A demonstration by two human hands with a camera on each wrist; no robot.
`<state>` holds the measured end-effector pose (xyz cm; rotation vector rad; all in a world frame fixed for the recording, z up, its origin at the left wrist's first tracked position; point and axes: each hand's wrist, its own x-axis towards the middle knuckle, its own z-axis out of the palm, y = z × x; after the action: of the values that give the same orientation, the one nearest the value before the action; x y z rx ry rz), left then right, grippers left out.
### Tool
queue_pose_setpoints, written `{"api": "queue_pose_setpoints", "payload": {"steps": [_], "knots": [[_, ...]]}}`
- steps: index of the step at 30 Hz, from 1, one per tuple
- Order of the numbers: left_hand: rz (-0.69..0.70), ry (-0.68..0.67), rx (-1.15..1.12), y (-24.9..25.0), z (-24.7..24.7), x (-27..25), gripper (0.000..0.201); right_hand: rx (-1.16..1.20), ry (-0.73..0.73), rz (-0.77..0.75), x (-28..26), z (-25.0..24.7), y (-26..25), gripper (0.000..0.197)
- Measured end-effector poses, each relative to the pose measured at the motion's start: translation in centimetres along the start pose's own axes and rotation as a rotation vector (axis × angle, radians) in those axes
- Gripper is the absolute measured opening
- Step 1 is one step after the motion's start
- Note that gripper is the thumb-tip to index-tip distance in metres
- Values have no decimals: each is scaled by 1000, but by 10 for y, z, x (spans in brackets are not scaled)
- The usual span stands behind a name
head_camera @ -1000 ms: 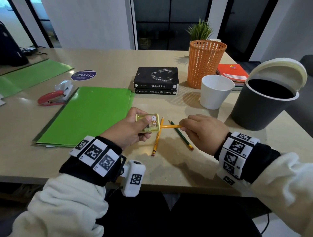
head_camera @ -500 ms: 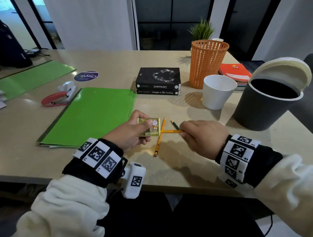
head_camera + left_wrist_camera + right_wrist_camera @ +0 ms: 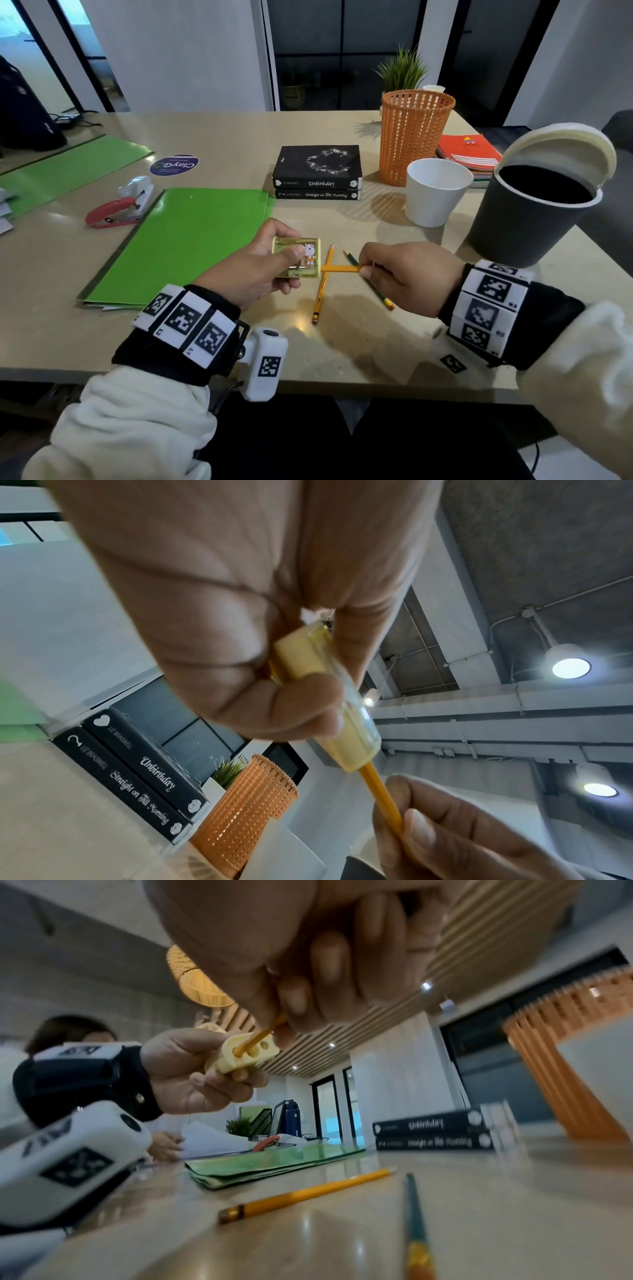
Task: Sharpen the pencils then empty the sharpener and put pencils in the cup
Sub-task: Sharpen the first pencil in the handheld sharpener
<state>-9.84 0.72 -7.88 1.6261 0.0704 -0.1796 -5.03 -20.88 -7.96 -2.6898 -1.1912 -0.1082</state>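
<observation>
My left hand grips a small yellow sharpener with a cartoon sticker, held above the table. My right hand pinches a yellow pencil whose tip sits in one of the sharpener's holes. The left wrist view shows that pencil entering the sharpener from below. Two more pencils lie on the table under my hands: a yellow one and a dark green one. The white cup stands behind them, to the right.
A dark grey bin with its lid raised stands at the right edge. An orange mesh basket, two stacked black books, a green folder and a red stapler lie further back and left.
Both hands have kept their grips. The pencil stays in the sharpener, and my right hand has shifted slightly around it.
</observation>
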Motion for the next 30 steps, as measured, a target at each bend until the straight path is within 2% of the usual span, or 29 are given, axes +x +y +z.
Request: {"api": "queue_pose_setpoints", "payload": {"steps": [3, 6, 9, 11, 15, 18, 20, 25, 30], "knots": [[-1, 46, -75, 0, -3, -2, 3, -120, 87, -54, 0, -7, -1, 27], [-15, 86, -176, 1, -4, -3, 12, -199, 220, -154, -1, -10, -1, 28], [-26, 90, -192, 2, -3, -3, 16, -274, 332, -239, -1, -6, -1, 31], [-25, 86, -191, 1, -2, -3, 16, -270, 359, -238, -2, -5, -5, 30], [-2, 96, -133, 1, -1, -4, 11, -34, 275, -165, -3, -2, -2, 31], [16, 93, -50, 3, 0, -4, 6, 163, 37, -38, 2, -3, 3, 25], [14, 72, -15, 4, -2, -4, 4, 178, -58, 18, 3, -6, 4, 21], [24, 75, -44, 7, -11, -8, 7, 18, 9, -11, -3, -11, 5, 23], [40, 138, -101, 9, -26, -11, 8, 30, 101, 47, -10, -10, 17, 21]]}}
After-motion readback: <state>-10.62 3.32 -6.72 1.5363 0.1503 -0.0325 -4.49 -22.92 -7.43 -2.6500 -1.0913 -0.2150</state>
